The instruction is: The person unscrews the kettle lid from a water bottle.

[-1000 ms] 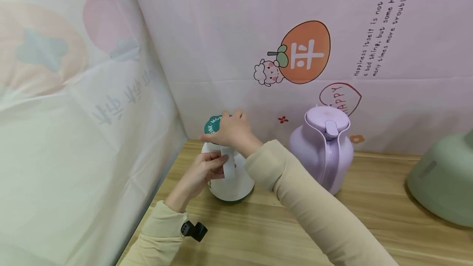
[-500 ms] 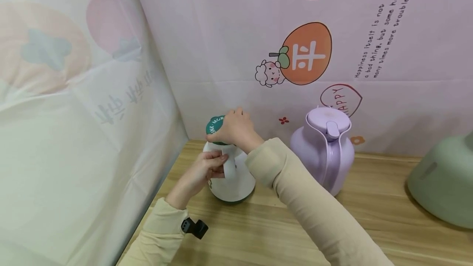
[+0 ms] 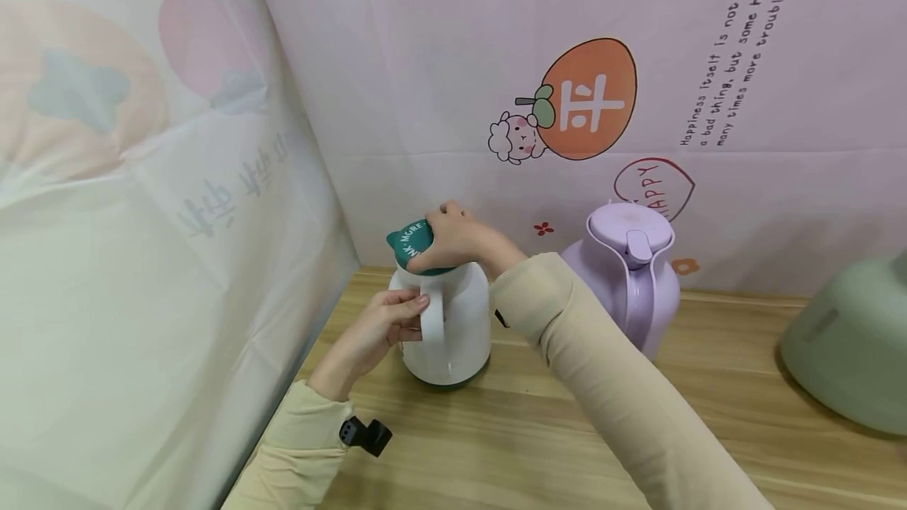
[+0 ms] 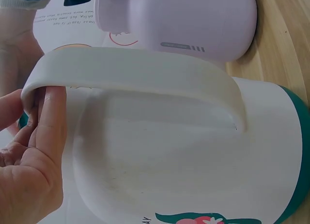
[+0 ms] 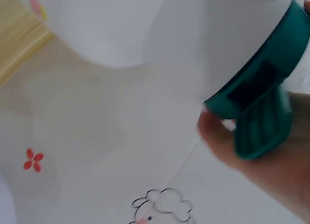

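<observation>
A white thermos jug (image 3: 468, 329) with a dark green base stands upright on the wooden table near the corner. My left hand (image 3: 368, 337) grips its handle (image 3: 431, 329); in the left wrist view the fingers (image 4: 51, 125) pass under the top of that handle. On top of the jug is a green lid (image 3: 416, 242) with white lettering, which my right hand (image 3: 457, 241) grips from above around its rim. The right wrist view shows the lid's ridged tab (image 5: 264, 127) beside a fingertip. My right hand covers much of the lid in the head view.
A lilac thermos jug (image 3: 662, 297) stands to the right, partly behind my right sleeve (image 3: 623, 408). Farther right is a sage-green rounded vessel (image 3: 850, 345), cut off by the frame. Printed cloth (image 3: 439, 85) covers the back and left walls, close behind the white jug.
My right hand has turned anticlockwise with the lid; its lettering and a pointed edge have swung round to the left. The right wrist and forearm have shifted right. My left hand keeps the handle.
</observation>
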